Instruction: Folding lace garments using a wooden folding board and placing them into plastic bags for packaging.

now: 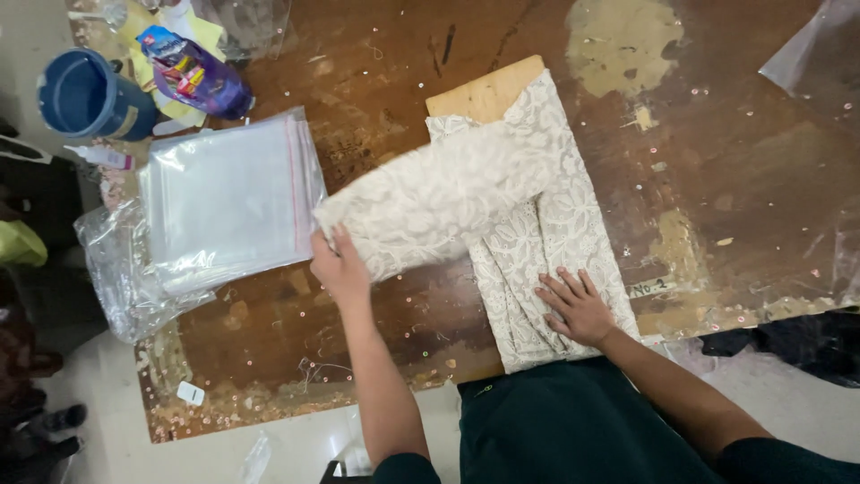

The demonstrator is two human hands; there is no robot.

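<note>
A white lace garment (537,224) lies lengthwise over a wooden board (484,90) on a worn brown table (717,161). My left hand (339,264) grips the end of a sleeve or side flap of the garment and holds it out to the left, blurred with motion. Flat on the folded lower part of the garment rests my right hand (578,305), fingers spread, pressing the cloth down near the table's front edge.
A stack of clear plastic bags with a red strip (228,197) lies left of the garment, over crumpled plastic (116,269). A blue cup (85,94), a purple bottle (193,76) and a small white bottle (98,157) stand at the far left. Sequins dot the table.
</note>
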